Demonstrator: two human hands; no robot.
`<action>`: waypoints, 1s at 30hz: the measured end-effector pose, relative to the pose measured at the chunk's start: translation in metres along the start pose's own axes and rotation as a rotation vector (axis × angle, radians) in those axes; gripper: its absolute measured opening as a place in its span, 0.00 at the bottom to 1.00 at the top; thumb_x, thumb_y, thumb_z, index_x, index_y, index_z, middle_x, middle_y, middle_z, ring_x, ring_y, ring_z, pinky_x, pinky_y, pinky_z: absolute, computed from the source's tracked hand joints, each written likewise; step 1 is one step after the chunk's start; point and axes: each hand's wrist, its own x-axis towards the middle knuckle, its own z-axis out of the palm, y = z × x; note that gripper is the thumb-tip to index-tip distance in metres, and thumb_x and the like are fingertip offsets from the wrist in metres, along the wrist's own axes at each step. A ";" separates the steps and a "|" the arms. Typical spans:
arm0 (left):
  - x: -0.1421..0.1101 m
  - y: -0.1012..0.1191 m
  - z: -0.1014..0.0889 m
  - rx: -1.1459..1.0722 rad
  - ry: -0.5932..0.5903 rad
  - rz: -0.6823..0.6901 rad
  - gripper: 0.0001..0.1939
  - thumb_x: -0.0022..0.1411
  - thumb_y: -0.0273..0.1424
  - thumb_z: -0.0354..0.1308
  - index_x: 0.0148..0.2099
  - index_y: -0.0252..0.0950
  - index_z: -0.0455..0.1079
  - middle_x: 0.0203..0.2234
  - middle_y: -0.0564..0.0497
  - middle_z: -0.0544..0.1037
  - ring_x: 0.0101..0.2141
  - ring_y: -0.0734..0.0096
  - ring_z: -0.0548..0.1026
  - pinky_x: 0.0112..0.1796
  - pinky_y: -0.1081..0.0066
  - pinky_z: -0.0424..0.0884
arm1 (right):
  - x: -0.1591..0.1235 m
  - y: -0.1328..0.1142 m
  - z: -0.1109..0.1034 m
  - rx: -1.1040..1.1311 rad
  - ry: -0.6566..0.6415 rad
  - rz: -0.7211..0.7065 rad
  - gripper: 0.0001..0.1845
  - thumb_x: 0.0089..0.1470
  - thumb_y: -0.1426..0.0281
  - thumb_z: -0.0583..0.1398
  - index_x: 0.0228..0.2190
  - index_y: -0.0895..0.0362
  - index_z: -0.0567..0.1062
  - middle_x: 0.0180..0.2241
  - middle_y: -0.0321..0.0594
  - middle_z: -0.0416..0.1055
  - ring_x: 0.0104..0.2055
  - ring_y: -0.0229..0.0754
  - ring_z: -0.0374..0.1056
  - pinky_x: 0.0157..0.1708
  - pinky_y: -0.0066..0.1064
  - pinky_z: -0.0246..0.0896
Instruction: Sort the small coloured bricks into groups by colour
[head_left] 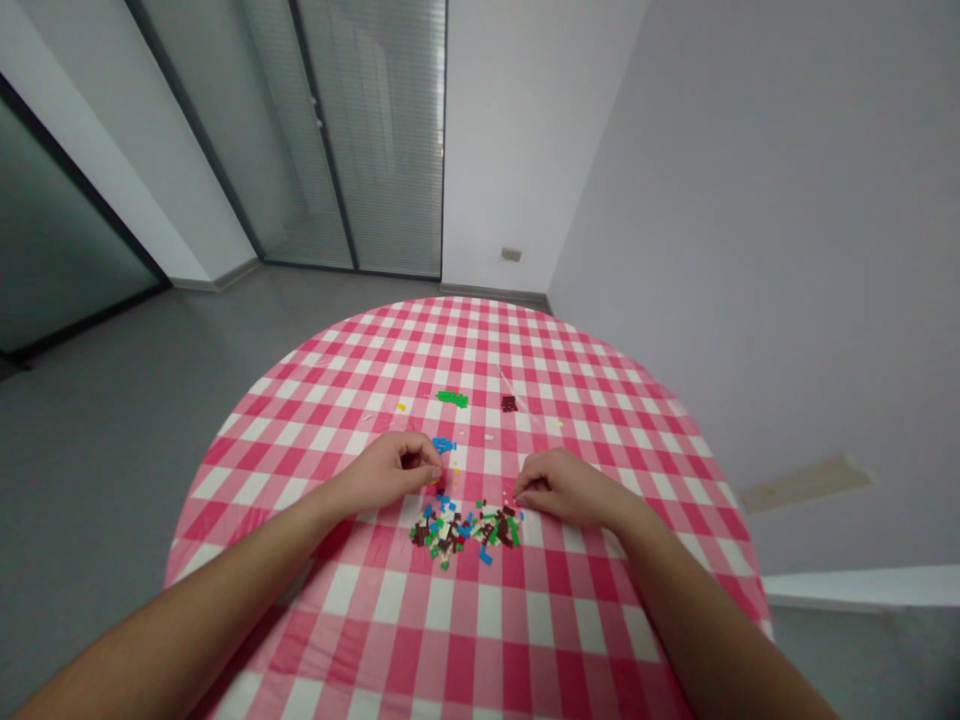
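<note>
A mixed pile of small building-block pieces in brown, blue, green, white and red lies on the checked tablecloth between my forearms. My left hand is at the pile's upper left, thumb and forefinger pinched together; a speck of yellow shows at the fingertips, too small to name. Just beyond those fingertips sits a cluster of blue pieces, with small yellow pieces to the right. At the pile's right edge, my right hand has its fingers curled closed near the cloth. Whatever they hold, if anything, is hidden.
Farther out on the round table lie a group of green pieces, a brown group and a yellow piece. A few pale pieces are scattered between. Glass doors and a pale wall stand behind.
</note>
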 end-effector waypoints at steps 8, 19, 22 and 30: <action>0.000 0.002 0.000 0.006 -0.016 -0.004 0.06 0.57 0.32 0.60 0.32 0.33 0.72 0.29 0.46 0.79 0.34 0.63 0.77 0.37 0.65 0.71 | -0.002 0.001 -0.004 0.002 0.002 0.002 0.11 0.53 0.77 0.59 0.31 0.55 0.82 0.30 0.38 0.78 0.30 0.38 0.71 0.31 0.27 0.62; 0.000 -0.001 -0.001 0.016 -0.020 -0.006 0.09 0.58 0.34 0.60 0.33 0.32 0.71 0.31 0.46 0.80 0.34 0.65 0.77 0.38 0.65 0.71 | 0.003 -0.008 0.003 0.016 -0.023 -0.030 0.12 0.51 0.80 0.60 0.32 0.57 0.83 0.31 0.41 0.78 0.32 0.39 0.72 0.33 0.27 0.63; 0.000 0.001 0.000 0.014 -0.030 -0.010 0.09 0.58 0.34 0.60 0.33 0.33 0.71 0.29 0.47 0.79 0.33 0.65 0.77 0.37 0.66 0.70 | 0.003 -0.008 0.002 0.013 -0.025 0.052 0.10 0.49 0.79 0.61 0.30 0.58 0.82 0.29 0.40 0.78 0.29 0.38 0.70 0.29 0.26 0.60; -0.001 0.002 0.000 0.017 -0.040 -0.014 0.08 0.59 0.33 0.58 0.33 0.33 0.71 0.28 0.47 0.79 0.31 0.67 0.76 0.35 0.67 0.69 | 0.002 -0.001 -0.001 0.052 -0.076 0.204 0.05 0.48 0.75 0.63 0.30 0.59 0.80 0.25 0.37 0.75 0.25 0.35 0.66 0.23 0.24 0.55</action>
